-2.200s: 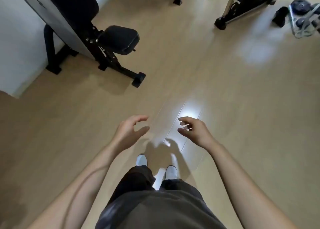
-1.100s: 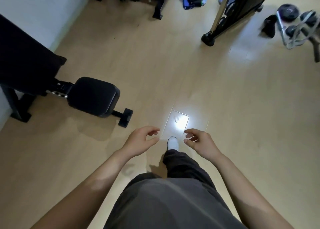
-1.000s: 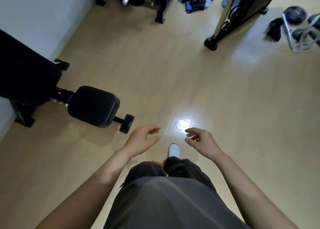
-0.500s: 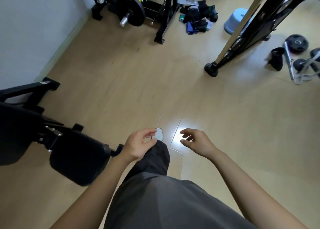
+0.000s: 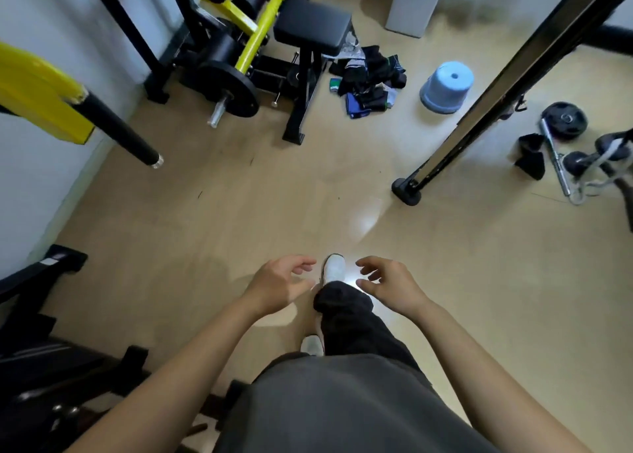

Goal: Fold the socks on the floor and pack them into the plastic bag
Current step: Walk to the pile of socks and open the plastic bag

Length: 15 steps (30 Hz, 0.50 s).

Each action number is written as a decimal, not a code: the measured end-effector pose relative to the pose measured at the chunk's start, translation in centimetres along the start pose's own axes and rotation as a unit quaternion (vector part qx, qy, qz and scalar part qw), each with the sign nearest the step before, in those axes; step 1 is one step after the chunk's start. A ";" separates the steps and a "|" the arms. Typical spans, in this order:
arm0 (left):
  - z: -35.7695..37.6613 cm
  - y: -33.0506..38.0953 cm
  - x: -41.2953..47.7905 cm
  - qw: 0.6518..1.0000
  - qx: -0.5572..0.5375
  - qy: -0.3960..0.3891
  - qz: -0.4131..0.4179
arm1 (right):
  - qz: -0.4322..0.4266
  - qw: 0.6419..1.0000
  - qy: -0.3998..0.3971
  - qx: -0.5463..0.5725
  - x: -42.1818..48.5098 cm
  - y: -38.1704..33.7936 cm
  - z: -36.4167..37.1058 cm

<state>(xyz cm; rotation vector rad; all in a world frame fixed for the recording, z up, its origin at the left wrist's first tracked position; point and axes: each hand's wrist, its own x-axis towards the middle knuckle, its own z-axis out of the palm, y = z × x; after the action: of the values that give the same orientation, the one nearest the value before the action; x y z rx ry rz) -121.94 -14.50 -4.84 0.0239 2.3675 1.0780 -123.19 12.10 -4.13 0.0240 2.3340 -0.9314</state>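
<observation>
Socks (image 5: 368, 79) are lying in a loose, mostly dark heap on the floor (image 5: 222, 213) at the far end of the room, just right of a black padded seat (image 5: 311, 26) and just left of a blue stool (image 5: 445, 86), well apart from where we are standing. Sweeping from the left, we are looking past a yellow machine arm (image 5: 34, 93) that is tapering into a black bar, with a dark bench (image 5: 34, 350) sitting below it in the lower corner. Further along, a black weight plate (image 5: 227, 88) is hanging on a short bar beside the padded seat. Nearer to us, our left hand (image 5: 277, 281) is hovering above the floor with its fingers loosely curled and parted, holding nothing. Just right of it a white shoe (image 5: 335, 267) is poking out from a dark trouser leg (our forward foot). Our right hand (image 5: 394, 285) is hovering on the shoe's other side, fingers likewise relaxed and spread, gripping nothing. Beyond it, a slanted metal pole (image 5: 479, 117) is running down past the stool to a black foot on the floor. At the far right, a small weight plate (image 5: 564, 120) is lying flat among some loose bars.
</observation>
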 end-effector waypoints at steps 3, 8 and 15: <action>-3.0 1.3 7.0 1.000 0.018 -0.012 0.006 | 0.010 1.000 0.007 0.023 6.4 -0.7 -3.0; -8.5 4.5 18.4 0.999 0.030 -0.015 -0.012 | 0.000 1.000 -0.001 0.005 17.0 -2.7 -9.3; -15.9 8.6 31.6 0.998 0.062 0.002 -0.012 | 0.008 1.000 -0.005 -0.016 29.3 -6.6 -18.7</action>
<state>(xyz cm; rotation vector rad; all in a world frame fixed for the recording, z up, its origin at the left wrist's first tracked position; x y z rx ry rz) -158.30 -12.43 -4.80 0.0391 2.4286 0.9188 -158.57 12.95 -5.77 0.0254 2.3347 -0.8846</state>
